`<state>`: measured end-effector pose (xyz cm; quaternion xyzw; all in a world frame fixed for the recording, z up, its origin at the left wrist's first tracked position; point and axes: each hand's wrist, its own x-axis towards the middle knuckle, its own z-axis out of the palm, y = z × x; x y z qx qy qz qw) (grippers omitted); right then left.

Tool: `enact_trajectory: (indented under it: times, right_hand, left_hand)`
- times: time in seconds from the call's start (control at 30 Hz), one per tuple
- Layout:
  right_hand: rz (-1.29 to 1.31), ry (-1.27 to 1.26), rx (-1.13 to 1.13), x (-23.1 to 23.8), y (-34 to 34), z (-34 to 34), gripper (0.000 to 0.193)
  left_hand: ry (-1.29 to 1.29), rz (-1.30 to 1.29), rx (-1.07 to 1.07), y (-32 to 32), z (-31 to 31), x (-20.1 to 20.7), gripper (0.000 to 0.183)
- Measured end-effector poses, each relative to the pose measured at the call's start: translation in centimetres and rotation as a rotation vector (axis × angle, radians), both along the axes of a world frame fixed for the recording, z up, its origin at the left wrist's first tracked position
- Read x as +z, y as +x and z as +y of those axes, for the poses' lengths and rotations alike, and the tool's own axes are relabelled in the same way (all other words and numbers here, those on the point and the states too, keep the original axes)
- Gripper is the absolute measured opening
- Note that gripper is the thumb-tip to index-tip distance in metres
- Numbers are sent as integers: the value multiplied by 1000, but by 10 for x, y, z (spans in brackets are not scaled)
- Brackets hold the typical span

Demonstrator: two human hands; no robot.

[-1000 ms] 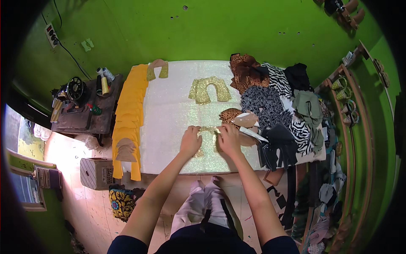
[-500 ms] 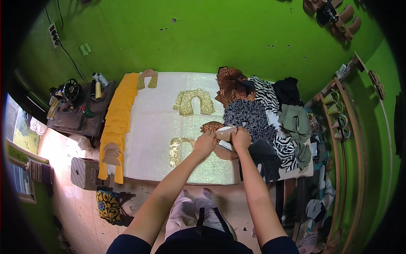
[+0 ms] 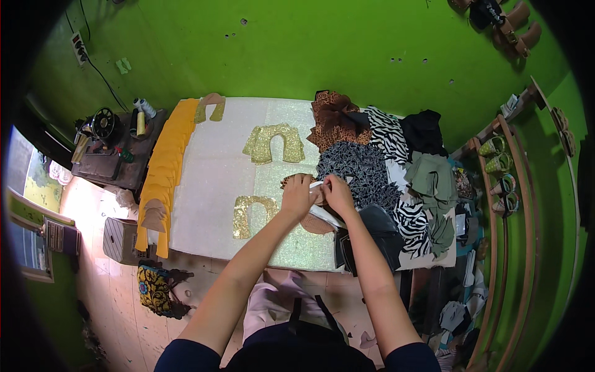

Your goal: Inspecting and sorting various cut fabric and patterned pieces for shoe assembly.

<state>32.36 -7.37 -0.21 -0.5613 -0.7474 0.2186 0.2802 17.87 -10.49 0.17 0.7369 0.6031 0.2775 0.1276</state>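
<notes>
Over the right half of a shimmering white sheet (image 3: 211,180), both my hands are closed on a small beige-and-white cut piece (image 3: 318,191). My left hand (image 3: 298,194) grips its left side; the fingers of my right hand (image 3: 338,194) pinch its right end. Partly covered by my hands, a leopard-print piece (image 3: 286,181) shows beside my left fingers. Just below lie a tan curved piece (image 3: 315,225) and a white strip (image 3: 327,217). Gold glitter U-shaped pieces (image 3: 242,222) rest to the left, with more gold glitter pieces (image 3: 261,147) farther up.
Yellow pieces (image 3: 162,167) overlap along the left edge. Leopard (image 3: 334,124), dark patterned (image 3: 353,167), zebra-striped (image 3: 387,133) and olive pieces (image 3: 432,173) pile up on the right. A sewing machine (image 3: 104,127) stands left; a wooden rack (image 3: 524,248) with sandals stands right.
The beige-and-white piece has turned in my hands, and my right hand has come closer to my left. The whole view has shifted slightly.
</notes>
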Motion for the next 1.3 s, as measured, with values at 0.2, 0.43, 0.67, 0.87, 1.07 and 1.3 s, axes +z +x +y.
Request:
enact_trajectory:
  times: [0.2, 0.43, 0.67, 0.87, 1.07, 1.3]
  right_hand:
    - [214, -204, 273, 31, -3, 4, 18]
    - [595, -604, 254, 41, -7, -9, 41]
    - [493, -614, 289, 17, 2, 3, 25]
    - [617, -556, 369, 30, -17, -11, 39]
    - [188, -394, 258, 26, -8, -9, 24]
    - [208, -124, 8, 36, -63, -11, 51]
  left_hand:
    - [-110, -115, -218, -11, 17, 22, 26]
    - [-250, -565, 51, -33, 17, 20, 25]
    - [-543, -989, 108, -41, 3, 26, 18]
    - [-501, -1075, 177, -61, -6, 19, 16]
    - [-464, -1118, 210, -84, 2, 28, 17]
    - [-514, -1192, 132, -116, 2, 35, 18]
